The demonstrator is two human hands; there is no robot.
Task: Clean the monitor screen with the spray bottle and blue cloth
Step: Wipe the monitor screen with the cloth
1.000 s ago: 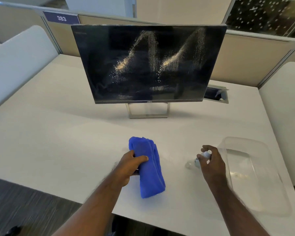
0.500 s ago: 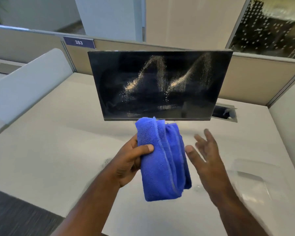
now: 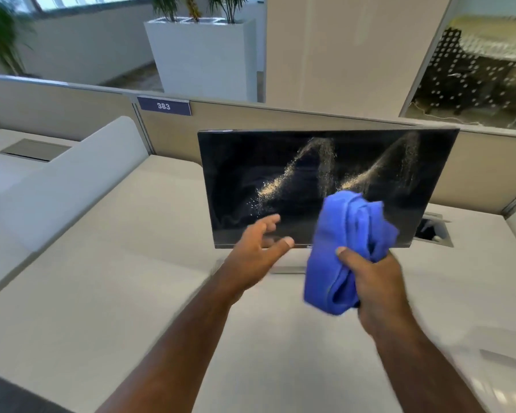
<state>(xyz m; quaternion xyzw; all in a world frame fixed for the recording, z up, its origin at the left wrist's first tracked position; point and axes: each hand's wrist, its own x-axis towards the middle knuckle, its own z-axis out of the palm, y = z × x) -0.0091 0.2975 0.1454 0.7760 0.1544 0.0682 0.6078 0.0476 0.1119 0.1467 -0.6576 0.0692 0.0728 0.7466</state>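
Right hand (image 3: pixel 379 281) has its grip clenched around the bunched blue cloth (image 3: pixel 349 234), held just before the monitor's (image 3: pixel 310 174) lower right; droplets lie up and left. Left hand (image 3: pixel 256 251) hangs released above the tabletop (image 3: pixel 102 278).

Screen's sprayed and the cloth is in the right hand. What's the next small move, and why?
Probably bring the blue cloth, bunched in the right hand, up onto the monitor screen and start wiping. Two spray streaks are still unwiped, and the left hand is open and holds nothing.
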